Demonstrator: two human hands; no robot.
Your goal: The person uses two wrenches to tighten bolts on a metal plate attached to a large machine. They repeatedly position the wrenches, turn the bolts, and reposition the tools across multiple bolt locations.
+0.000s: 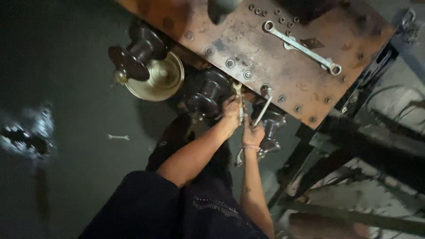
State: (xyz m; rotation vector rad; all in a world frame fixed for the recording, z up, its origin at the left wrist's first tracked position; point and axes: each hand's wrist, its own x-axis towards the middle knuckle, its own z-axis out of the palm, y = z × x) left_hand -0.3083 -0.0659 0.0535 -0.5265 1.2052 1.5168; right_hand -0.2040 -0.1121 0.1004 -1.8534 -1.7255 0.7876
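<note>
At the rusty steel plate's (283, 48) lower edge, we grip a wrench (239, 95) in our left hand (231, 113) and another (264, 106) in our right (252, 132). A long spanner (301, 46) lies at one o'clock.

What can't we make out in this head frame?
- Head view: the fastener under the left hand and its wrench is hidden by the hand and shadow.
- Right hand: the lower end of its wrench is covered by the fingers.
- Dark object on the rusty plate: cut off by the top edge.
- Shiny patch on the floor: blurred.
</note>
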